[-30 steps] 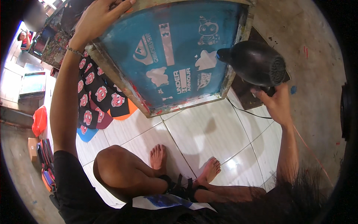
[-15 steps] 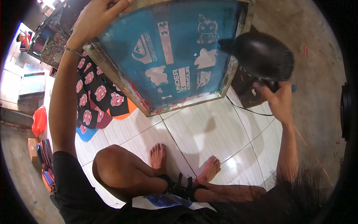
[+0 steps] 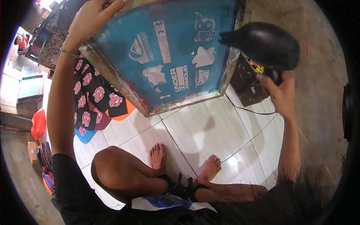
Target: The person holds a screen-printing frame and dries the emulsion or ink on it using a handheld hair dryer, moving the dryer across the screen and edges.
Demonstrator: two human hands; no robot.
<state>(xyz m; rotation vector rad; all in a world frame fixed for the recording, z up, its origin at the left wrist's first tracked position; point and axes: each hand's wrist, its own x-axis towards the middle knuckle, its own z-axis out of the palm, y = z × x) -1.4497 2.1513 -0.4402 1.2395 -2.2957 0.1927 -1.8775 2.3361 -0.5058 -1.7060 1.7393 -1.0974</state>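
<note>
A wooden-framed printing screen [image 3: 186,103] with teal-blue mesh and several pale stencil designs is held up, tilted, above the floor. My left hand [image 3: 92,18] grips its upper left edge, the fingertips partly hidden behind the frame. A black hair dryer [image 3: 268,45] is by the screen's right side, its nozzle pointing left across the mesh. My right hand [image 3: 282,93] is closed around the dryer's handle. From below the dryer, a dark cord [image 3: 251,111] runs over the tiles.
Dark fabric pieces with pink prints [image 3: 98,93] lie left of the screen. A dark box [image 3: 245,84] stands beneath the dryer. Further left are a red plastic bag [image 3: 38,123], a small carton [image 3: 32,153] and another frame [image 3: 30,89]. A person [image 3: 21,43] shows at the far left.
The screen has shifted slightly left in view. The dryer has risen a little and tilted, uncovering more of the dark box with something yellow in it. Both hands keep their holds.
</note>
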